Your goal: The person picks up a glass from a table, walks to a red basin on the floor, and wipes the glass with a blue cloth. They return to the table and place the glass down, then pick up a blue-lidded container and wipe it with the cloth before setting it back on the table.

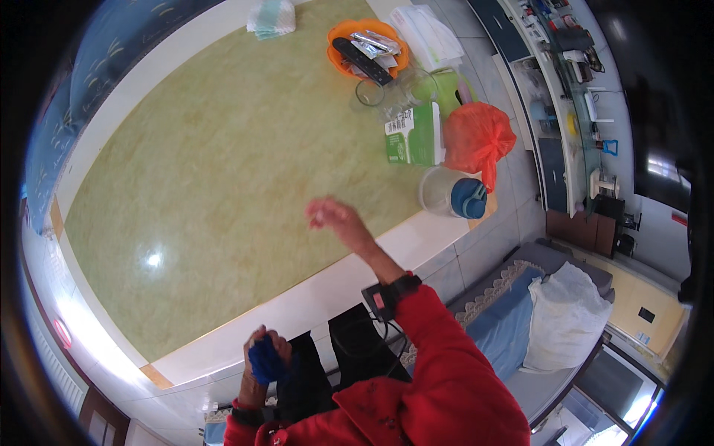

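Observation:
My left hand [277,344] is closed around a bunched dark blue cloth [266,358], in front of the near edge of the table and over my lap. Above the green marbled tabletop [223,167], my right hand [334,218] reaches forward, blurred by motion. Its fingers look bent, and whether anything small is between them is unclear. To its right, at the table's edge, a clear plastic jug [438,191] with a blue lid lies on or leans toward its side; which of the two I cannot tell.
Along the table's right side are a green-and-white box [413,136], a tied red plastic bag [478,136], drinking glasses [369,93], an orange bowl [337,58] holding a black remote control [360,60], and a tissue pack [427,36]. A folded cloth [271,19] lies at the far edge.

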A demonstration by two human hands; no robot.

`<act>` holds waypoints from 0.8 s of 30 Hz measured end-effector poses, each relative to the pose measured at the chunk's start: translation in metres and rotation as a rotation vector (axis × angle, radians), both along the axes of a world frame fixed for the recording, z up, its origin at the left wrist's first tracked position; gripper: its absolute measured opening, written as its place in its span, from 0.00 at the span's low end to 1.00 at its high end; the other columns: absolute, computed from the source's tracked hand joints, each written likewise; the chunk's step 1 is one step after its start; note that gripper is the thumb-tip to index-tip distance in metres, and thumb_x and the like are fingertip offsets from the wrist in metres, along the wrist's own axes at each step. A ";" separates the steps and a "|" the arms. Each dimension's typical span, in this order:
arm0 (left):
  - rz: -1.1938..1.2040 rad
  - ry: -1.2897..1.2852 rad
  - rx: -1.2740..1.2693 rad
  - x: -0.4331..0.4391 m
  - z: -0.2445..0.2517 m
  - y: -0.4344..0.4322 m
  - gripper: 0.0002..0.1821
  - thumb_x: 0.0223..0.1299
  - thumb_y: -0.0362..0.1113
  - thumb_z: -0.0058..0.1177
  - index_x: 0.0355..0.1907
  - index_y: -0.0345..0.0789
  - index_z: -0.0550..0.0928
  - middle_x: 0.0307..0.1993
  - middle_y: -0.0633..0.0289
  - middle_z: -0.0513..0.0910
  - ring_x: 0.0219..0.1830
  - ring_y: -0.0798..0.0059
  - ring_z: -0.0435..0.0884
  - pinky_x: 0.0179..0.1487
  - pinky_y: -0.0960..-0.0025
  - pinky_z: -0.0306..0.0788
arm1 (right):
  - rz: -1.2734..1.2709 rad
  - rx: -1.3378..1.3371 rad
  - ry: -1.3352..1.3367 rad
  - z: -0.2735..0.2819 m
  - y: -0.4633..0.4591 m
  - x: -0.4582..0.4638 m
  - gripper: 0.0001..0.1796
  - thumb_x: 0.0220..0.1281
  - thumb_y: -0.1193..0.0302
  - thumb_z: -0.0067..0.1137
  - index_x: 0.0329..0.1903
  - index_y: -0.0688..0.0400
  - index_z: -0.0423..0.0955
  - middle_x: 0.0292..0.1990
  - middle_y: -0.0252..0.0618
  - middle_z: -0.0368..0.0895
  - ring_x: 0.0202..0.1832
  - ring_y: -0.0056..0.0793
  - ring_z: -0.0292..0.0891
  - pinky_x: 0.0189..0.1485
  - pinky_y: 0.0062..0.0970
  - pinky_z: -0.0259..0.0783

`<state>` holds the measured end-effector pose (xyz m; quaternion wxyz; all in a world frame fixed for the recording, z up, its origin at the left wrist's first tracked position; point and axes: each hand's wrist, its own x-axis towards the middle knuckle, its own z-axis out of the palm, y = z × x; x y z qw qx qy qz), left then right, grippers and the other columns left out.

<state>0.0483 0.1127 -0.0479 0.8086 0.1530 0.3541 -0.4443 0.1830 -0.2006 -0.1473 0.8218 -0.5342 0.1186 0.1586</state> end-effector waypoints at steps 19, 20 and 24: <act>-0.326 -0.578 0.244 0.068 0.015 -0.007 0.42 0.63 0.60 0.56 0.71 0.35 0.62 0.63 0.57 0.71 0.65 0.66 0.70 0.70 0.60 0.63 | 0.222 -0.143 0.164 0.090 0.105 -0.112 0.16 0.72 0.67 0.50 0.57 0.60 0.68 0.43 0.48 0.82 0.44 0.45 0.82 0.44 0.38 0.79; -0.321 -0.511 0.199 0.062 0.015 -0.001 0.43 0.63 0.60 0.56 0.71 0.35 0.62 0.64 0.57 0.71 0.66 0.66 0.70 0.70 0.60 0.63 | 0.273 -0.335 0.076 0.097 0.109 -0.115 0.16 0.71 0.67 0.51 0.56 0.59 0.68 0.42 0.50 0.83 0.44 0.49 0.82 0.44 0.40 0.78; -0.269 -0.363 0.132 0.048 0.012 0.013 0.40 0.56 0.46 0.61 0.69 0.33 0.65 0.61 0.54 0.74 0.62 0.62 0.75 0.66 0.58 0.70 | 0.349 -0.642 -0.144 0.122 0.124 -0.121 0.16 0.66 0.65 0.56 0.54 0.55 0.71 0.46 0.50 0.80 0.49 0.53 0.78 0.50 0.44 0.74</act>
